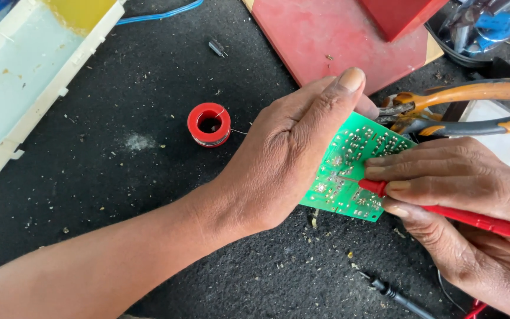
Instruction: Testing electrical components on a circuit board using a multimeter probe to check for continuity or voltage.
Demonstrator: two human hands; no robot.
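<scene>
My left hand (293, 156) clamps its fingers on the green circuit board (355, 168), solder-dotted side up, just right of the red solder spool (209, 124), while right-hand (461, 204) fingers pinch a red probe (444, 214) touching it.

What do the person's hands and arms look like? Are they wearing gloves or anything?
No gloves. Both the left hand and the right hand are bare, with short, trimmed fingernails. The left forearm is bare too, with no sleeve in sight. I see no rings, watch or bracelet. The right arm runs out of the picture, so I can't tell about a sleeve there.
</scene>
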